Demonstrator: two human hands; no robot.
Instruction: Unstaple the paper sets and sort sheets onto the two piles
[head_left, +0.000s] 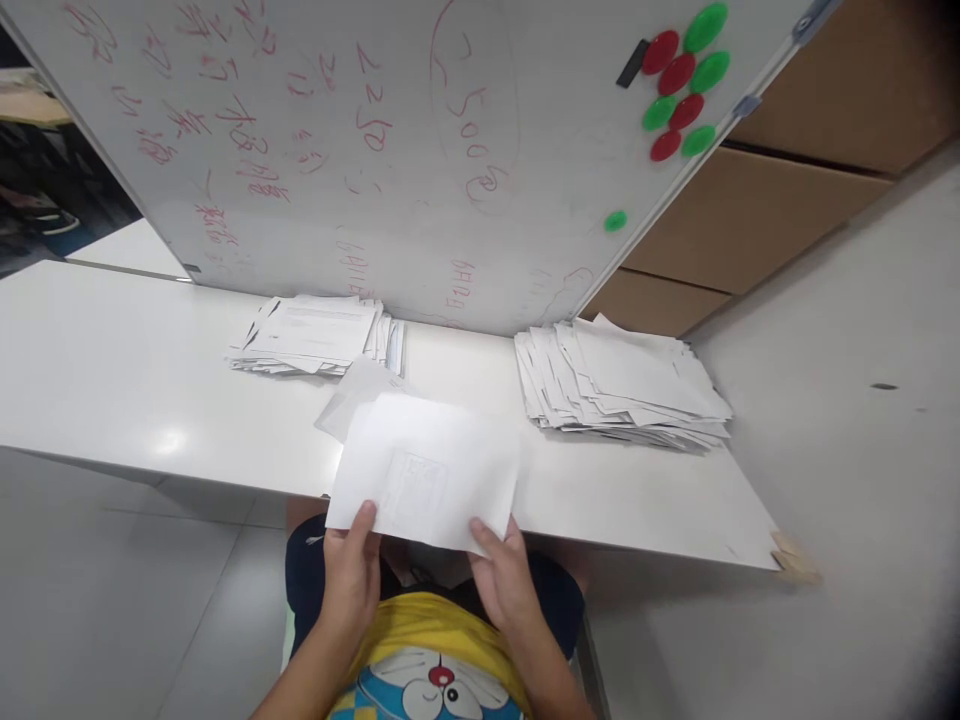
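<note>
A white sheet of paper (427, 465) with faint print showing near its middle is held over the front edge of the white table. My left hand (352, 560) pinches its near left corner, thumb on top. At the near right corner my right hand (502, 575) grips the same sheet, its thumb also on top and the other fingers mostly hidden beneath. Partly under the sheet's far left side, another paper (356, 395) lies at an angle. Whether I hold one sheet or a few together, I cannot tell.
Behind, to the left, is a paper stack (311, 335); a larger, uneven stack (630, 385) sits at the right. A whiteboard (405, 230) with red writing and round magnets (677, 75) rises at the table's (150, 370) back. Cardboard boxes (795, 210) and a wall stand right.
</note>
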